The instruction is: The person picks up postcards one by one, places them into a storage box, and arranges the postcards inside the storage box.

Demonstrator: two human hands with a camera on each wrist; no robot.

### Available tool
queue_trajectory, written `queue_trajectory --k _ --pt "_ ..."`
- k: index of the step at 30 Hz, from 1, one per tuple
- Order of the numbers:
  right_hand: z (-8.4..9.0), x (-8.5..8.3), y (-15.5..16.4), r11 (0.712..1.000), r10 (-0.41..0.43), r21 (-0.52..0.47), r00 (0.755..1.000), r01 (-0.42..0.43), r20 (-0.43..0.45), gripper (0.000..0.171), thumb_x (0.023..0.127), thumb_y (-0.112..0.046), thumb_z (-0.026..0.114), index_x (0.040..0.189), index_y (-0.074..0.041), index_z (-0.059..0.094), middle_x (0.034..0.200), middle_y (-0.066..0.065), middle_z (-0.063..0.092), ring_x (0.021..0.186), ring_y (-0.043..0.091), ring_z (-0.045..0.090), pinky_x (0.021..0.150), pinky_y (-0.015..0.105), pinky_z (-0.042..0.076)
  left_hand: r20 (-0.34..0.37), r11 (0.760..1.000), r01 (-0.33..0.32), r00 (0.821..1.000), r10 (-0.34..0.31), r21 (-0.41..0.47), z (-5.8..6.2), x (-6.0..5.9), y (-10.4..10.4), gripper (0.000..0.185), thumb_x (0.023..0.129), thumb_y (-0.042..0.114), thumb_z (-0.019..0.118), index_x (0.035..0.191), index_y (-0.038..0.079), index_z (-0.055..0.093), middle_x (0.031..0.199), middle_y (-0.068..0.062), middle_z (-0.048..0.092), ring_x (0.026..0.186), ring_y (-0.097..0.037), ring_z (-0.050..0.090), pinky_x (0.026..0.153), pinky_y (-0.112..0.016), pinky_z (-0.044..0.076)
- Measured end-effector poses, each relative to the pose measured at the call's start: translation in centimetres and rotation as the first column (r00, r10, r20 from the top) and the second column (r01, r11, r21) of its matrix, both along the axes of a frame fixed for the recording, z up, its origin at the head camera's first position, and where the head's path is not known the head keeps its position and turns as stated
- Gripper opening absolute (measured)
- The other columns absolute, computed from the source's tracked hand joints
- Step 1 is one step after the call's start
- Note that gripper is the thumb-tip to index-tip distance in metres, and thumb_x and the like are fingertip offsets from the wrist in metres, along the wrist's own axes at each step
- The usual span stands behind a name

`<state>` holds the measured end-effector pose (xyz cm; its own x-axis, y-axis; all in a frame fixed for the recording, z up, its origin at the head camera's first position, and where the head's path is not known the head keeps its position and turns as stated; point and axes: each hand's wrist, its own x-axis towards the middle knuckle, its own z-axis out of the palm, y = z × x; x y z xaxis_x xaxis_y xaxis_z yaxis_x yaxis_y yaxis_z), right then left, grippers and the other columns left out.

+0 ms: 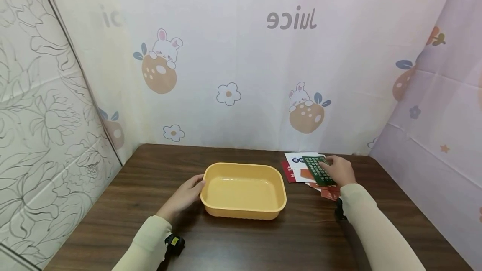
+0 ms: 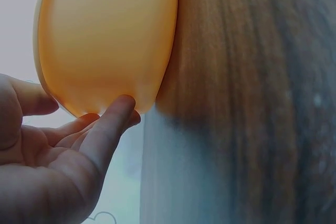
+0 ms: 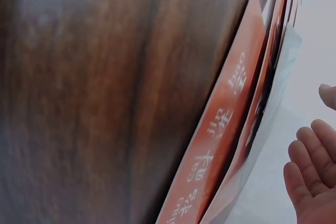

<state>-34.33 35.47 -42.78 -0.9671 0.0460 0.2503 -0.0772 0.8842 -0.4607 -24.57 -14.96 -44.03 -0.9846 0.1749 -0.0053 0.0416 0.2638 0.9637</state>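
A yellow plastic basin (image 1: 279, 204) stands empty in the middle of the dark wooden table (image 1: 150, 166). My left hand (image 1: 186, 195) lies against its left wall with straight fingers; in the left wrist view the fingertips (image 2: 122, 106) touch the basin (image 2: 105, 35) from outside. Right of the basin lies a spread pile of red and white cards (image 1: 295, 166). My right hand (image 1: 340, 170) pinches a dark green card (image 1: 318, 170) on top of that pile. The right wrist view shows the red cards (image 3: 220, 145) edge-on and my loosely curled fingers (image 3: 307, 174).
Patterned curtains close the table in at the back, left and right. Bare wood shows in front of the basin and along the left side. The card pile lies near the back right corner.
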Motion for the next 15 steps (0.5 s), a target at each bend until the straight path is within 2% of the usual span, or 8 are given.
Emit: queue_trajectory --k 9,15 --pt "-0.11 -0.19 0.60 0.998 -0.023 0.064 0.996 0.017 0.081 0.058 0.096 -0.034 0.067 0.124 0.017 0.059 0.115 0.036 0.061 0.099 0.047 0.061 0.080 0.060 0.052 0.002 1.000 0.004 1.000 -0.004 0.002 -0.08 0.02 0.09 0.044 0.109 0.021 0.047 0.146 -0.003 0.046 0.131 -0.018 0.058 0.115 -0.029 0.062 0.091 -0.043 0.056" --pt "0.02 -0.47 0.93 0.991 -0.058 0.133 0.974 0.029 0.219 0.076 0.092 -0.047 0.069 0.124 0.020 0.056 0.119 0.038 0.059 0.102 0.047 0.060 0.083 0.060 0.052 0.004 1.000 -0.005 1.000 0.005 -0.003 0.00 0.07 0.07 0.044 0.108 0.022 0.048 0.146 -0.002 0.046 0.131 -0.017 0.059 0.114 -0.029 0.062 0.090 -0.043 0.056"
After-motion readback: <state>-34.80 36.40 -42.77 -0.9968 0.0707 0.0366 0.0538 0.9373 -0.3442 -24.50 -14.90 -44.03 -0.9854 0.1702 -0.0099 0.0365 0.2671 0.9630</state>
